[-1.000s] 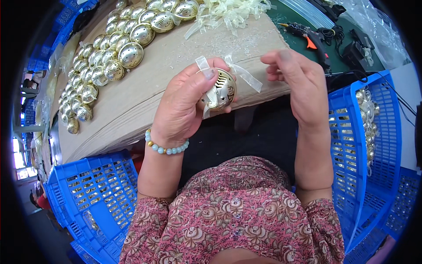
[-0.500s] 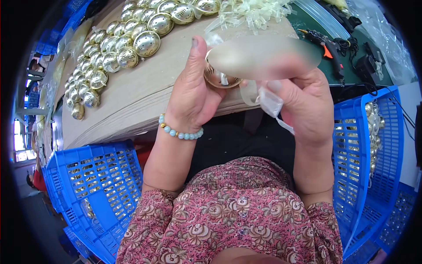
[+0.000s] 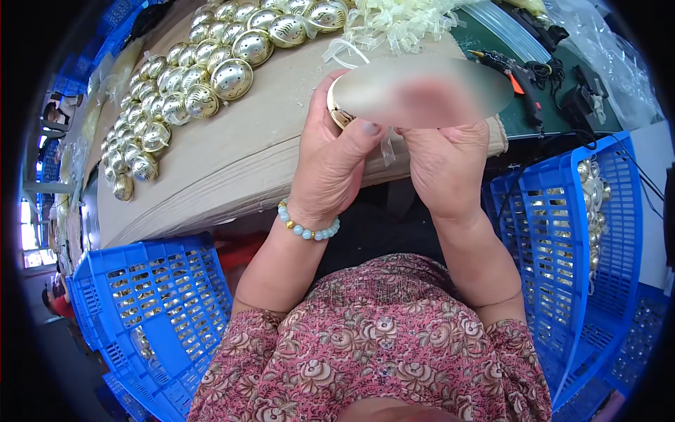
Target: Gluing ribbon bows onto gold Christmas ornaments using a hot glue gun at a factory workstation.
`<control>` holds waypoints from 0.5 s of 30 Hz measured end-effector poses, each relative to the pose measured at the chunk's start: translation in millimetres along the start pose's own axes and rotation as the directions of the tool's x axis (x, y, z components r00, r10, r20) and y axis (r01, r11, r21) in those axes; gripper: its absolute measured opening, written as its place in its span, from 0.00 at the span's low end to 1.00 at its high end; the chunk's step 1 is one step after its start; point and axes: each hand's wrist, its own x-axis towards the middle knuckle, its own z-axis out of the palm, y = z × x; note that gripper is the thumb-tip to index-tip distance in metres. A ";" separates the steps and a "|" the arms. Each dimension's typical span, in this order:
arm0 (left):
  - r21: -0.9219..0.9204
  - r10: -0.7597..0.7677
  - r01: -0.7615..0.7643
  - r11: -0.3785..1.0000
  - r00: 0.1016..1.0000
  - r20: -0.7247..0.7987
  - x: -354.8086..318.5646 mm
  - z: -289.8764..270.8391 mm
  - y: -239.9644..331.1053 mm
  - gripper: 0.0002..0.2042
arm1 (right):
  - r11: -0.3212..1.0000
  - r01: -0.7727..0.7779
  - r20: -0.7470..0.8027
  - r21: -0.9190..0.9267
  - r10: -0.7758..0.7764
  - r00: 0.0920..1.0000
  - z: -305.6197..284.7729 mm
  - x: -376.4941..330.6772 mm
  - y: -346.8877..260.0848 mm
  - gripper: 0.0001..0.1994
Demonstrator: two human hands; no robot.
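Observation:
A shiny gold bauble [image 3: 340,117] is in my left hand [image 3: 325,169], whose thumb lies along its near side. Close beside it, my right hand [image 3: 448,172] has its thumb and fingers drawn in toward the bauble. A blurred oval patch covers the fingertips and most of the bauble, so what the right hand pinches is hidden. Between the hands hangs a short translucent strip [image 3: 388,149]. A thin white loop [image 3: 346,46] rises just beyond the bauble.
Rows of gold baubles [image 3: 232,79] lie on stacked cardboard [image 3: 232,151] at the far left. Beyond my hands is a heap of translucent strips [image 3: 404,27]. A glue gun [image 3: 524,88] rests at right. Blue crates with gold pieces stand left [image 3: 165,243] and right [image 3: 573,211].
My hands have come together at the bauble. The right hand has moved left, and the left thumb, raised before, now lies against the bauble. The translucent strip is no longer spread below the right fingers.

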 end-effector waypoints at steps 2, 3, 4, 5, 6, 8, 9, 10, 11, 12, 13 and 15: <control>-0.004 -0.010 0.010 1.000 1.000 -0.027 1.2 1.0 -4.5 0.28 | 1.000 -0.019 -0.018 -0.001 0.019 1.000 -1.1 0.6 2.7 0.03; -0.004 -0.018 0.017 1.000 0.998 -0.058 1.3 1.2 -5.6 0.25 | 1.000 -0.019 -0.020 0.000 0.019 1.000 -1.3 0.7 4.8 0.03; -0.002 -0.019 0.019 1.000 0.998 -0.058 1.2 1.1 -5.4 0.25 | 0.999 -0.036 -0.020 0.005 0.036 0.999 -1.8 0.8 7.0 0.03; -0.033 -0.032 0.030 0.999 0.997 -0.074 1.1 1.0 -4.8 0.23 | 0.999 -0.053 -0.020 0.011 0.053 0.998 -2.2 0.6 8.1 0.03; -0.066 -0.047 0.041 0.997 0.995 -0.090 0.8 0.9 -5.2 0.21 | 0.998 -0.054 -0.023 0.010 0.055 0.998 -2.6 0.1 7.5 0.03; -0.066 -0.049 0.042 0.997 0.994 -0.098 0.6 0.9 -6.6 0.20 | 0.992 -0.125 -0.018 0.027 0.125 0.992 -3.2 -0.9 5.9 0.03; -0.067 -0.047 0.040 0.997 0.993 -0.105 0.8 1.2 -7.3 0.18 | 0.992 -0.126 -0.021 0.028 0.127 0.992 -4.5 -1.5 6.5 0.03; -0.066 -0.050 0.043 0.997 0.993 -0.104 1.0 1.8 -7.6 0.18 | 0.989 -0.142 -0.009 0.044 0.142 0.990 -6.2 -2.1 7.7 0.04; -0.082 -0.054 0.045 0.996 0.992 -0.113 1.3 2.6 -7.6 0.17 | 0.986 -0.157 0.003 0.060 0.157 0.988 -7.5 -2.7 8.7 0.05; -0.099 -0.059 0.047 0.994 0.991 -0.121 1.5 3.5 -7.9 0.17 | 0.985 -0.159 0.000 0.061 0.159 0.987 -8.5 -3.3 9.3 0.05; -0.098 -0.062 0.051 0.994 0.991 -0.121 1.2 4.6 -8.1 0.17 | 0.983 -0.170 0.001 0.067 0.170 0.985 -9.3 -4.0 9.9 0.04; -0.132 -0.065 0.047 0.990 0.988 -0.140 0.0 6.5 -8.4 0.16 | 0.980 -0.182 0.001 0.076 0.182 0.983 -10.2 -5.0 11.2 0.04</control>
